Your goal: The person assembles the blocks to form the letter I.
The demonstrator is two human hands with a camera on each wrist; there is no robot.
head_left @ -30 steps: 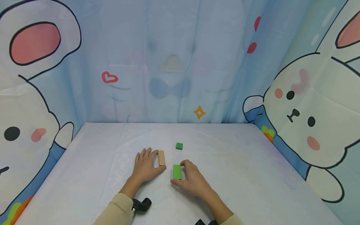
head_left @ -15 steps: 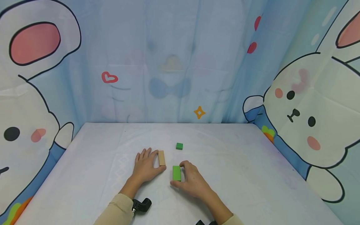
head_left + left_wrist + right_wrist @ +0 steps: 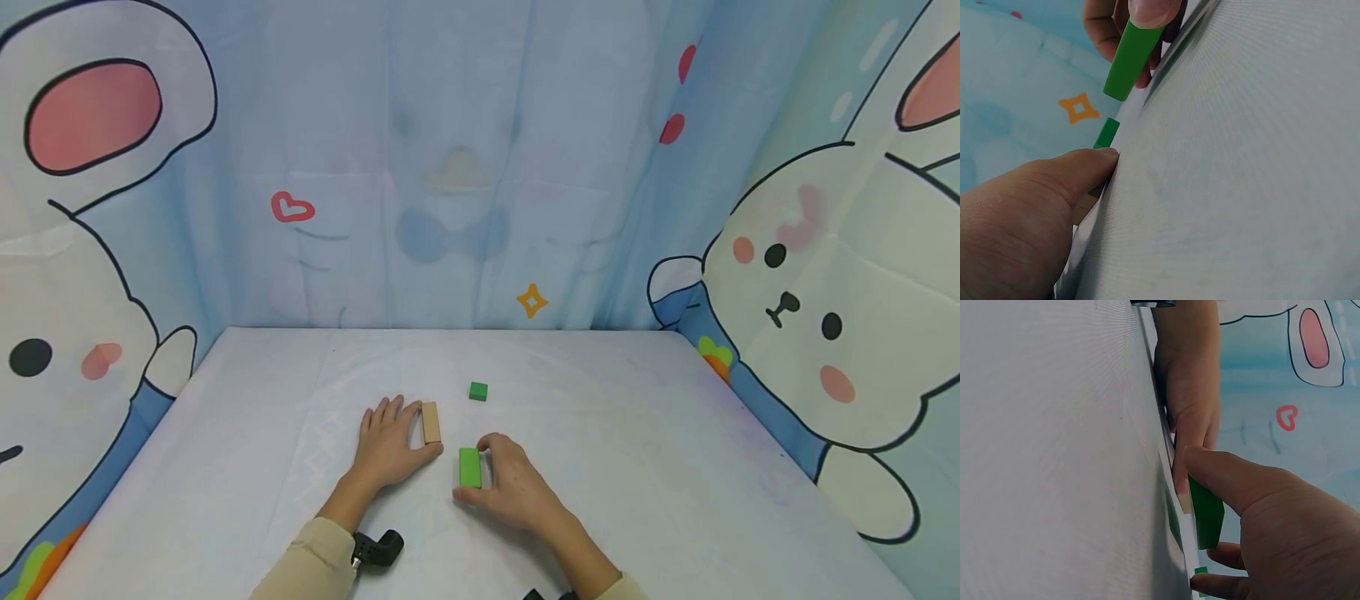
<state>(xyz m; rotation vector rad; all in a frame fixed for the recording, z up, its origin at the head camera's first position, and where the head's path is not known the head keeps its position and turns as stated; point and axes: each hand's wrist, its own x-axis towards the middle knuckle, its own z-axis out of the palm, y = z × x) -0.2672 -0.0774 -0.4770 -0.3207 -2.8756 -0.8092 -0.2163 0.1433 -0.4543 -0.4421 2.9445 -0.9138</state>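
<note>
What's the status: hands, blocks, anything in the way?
Left hand holds tan block by its ends. Right hand pinches long green block, apart from tan. Small green block beyond, clear of both hands.

The tan block (image 3: 431, 423), plain, narrow and oblong, lies on the white surface (image 3: 247, 467) with its long side running away from the person and its far end angled slightly left, caught between thumb and forefinger of the left hand (image 3: 390, 446). To the tan block's right, a little nearer the person and apart from it, the bright green block (image 3: 469, 468), also oblong, points nearly straight away, pinched end to end by the right hand (image 3: 517, 483); whether it touches the surface is unclear.
</note>
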